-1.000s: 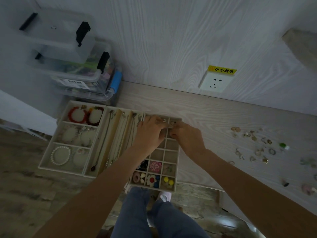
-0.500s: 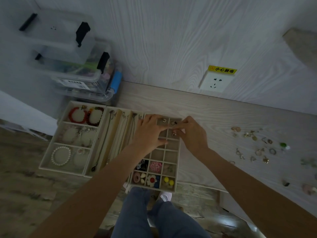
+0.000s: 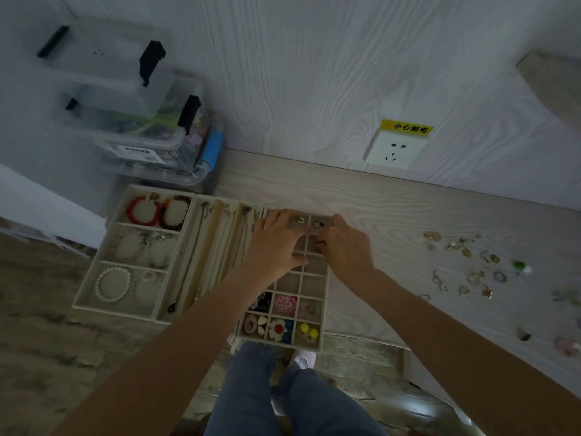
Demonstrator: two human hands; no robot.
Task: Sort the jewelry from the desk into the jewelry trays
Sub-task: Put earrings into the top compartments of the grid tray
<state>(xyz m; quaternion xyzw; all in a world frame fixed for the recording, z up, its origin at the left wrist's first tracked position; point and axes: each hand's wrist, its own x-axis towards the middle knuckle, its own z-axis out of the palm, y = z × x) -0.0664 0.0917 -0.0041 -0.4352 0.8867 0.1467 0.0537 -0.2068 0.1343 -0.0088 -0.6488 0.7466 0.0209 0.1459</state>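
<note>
The compartment tray (image 3: 290, 283) lies at the desk's front edge; its near cells hold colourful hair pieces. My left hand (image 3: 275, 243) rests flat on its far left cells, fingers spread. My right hand (image 3: 347, 248) hovers over the tray's far right side and pinches a small dark ring (image 3: 317, 243) above a second-row cell. A silver ring (image 3: 301, 220) and another ring (image 3: 318, 224) sit in the two far cells. Left of it are the necklace tray (image 3: 210, 234) and the bracelet tray (image 3: 113, 311). Several loose jewelry pieces (image 3: 465, 262) lie scattered on the desk to the right.
Stacked clear storage boxes (image 3: 135, 121) stand behind the trays at the back left. A wall socket (image 3: 393, 149) with a yellow label sits on the back panel. The trays overhang the desk's front edge above my knees.
Both hands were bunched at the tray's far cells. My left hand has spread flat, and my right hand has drawn back slightly to the second row.
</note>
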